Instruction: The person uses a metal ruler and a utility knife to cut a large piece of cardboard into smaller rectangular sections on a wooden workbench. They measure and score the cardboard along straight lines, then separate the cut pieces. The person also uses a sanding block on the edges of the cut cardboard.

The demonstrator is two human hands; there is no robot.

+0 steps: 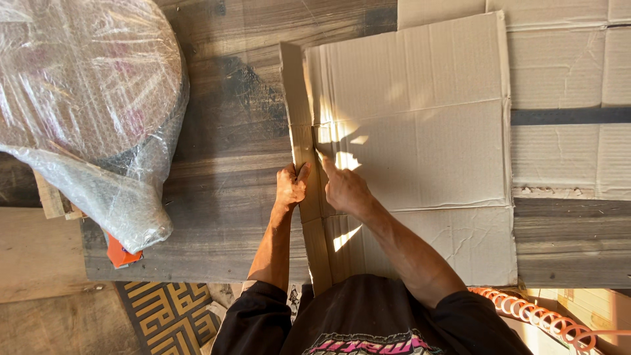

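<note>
Both hands work a cardboard sheet [420, 131] at mid-frame.
Left hand [290, 186] pinches its folded strip [303, 141]; right hand [343, 189] is closed, pressing the crease.

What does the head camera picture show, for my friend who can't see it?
Two bare hands work on a flat cardboard sheet lying on a dark wooden table: the left hand grips a narrow strip along its left edge, the right hand presses beside it. A bubble-wrapped round bundle sits far left.
</note>
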